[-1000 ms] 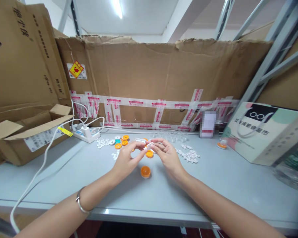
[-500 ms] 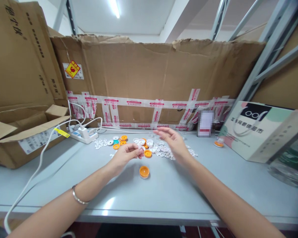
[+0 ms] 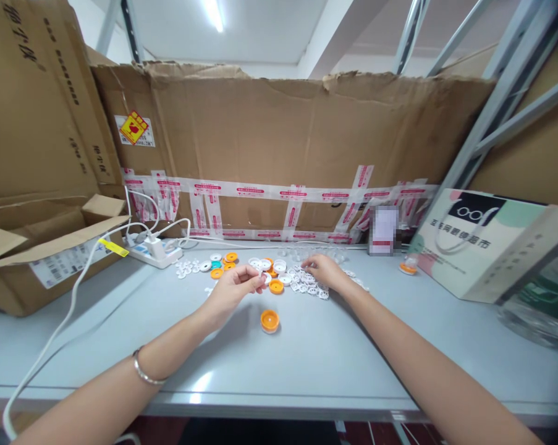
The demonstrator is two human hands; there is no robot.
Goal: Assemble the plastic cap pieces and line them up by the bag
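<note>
My left hand (image 3: 241,284) is closed in a pinch on a small white piece, mostly covered by the fingertips, above the middle of the table. My right hand (image 3: 322,271) reaches down to the pile of small white plastic pieces (image 3: 311,285), its fingers curled over the pile's back edge; anything between them is too small to make out. Nearest me stands an orange round part (image 3: 270,320) with a clear or white base. Beside my left fingertips lie an orange disc (image 3: 276,286) and several white discs (image 3: 279,266).
More orange discs (image 3: 216,273), a teal disc and small white pieces lie at the left. Clear parts sit behind the pile. A power strip (image 3: 156,252) and open carton (image 3: 70,253) stand left, a paper bag (image 3: 473,247) and large bottle (image 3: 542,309) right.
My right hand has come down from above the table onto the white pile, and its fingers have curled. My left hand has barely shifted and still pinches the white piece.
</note>
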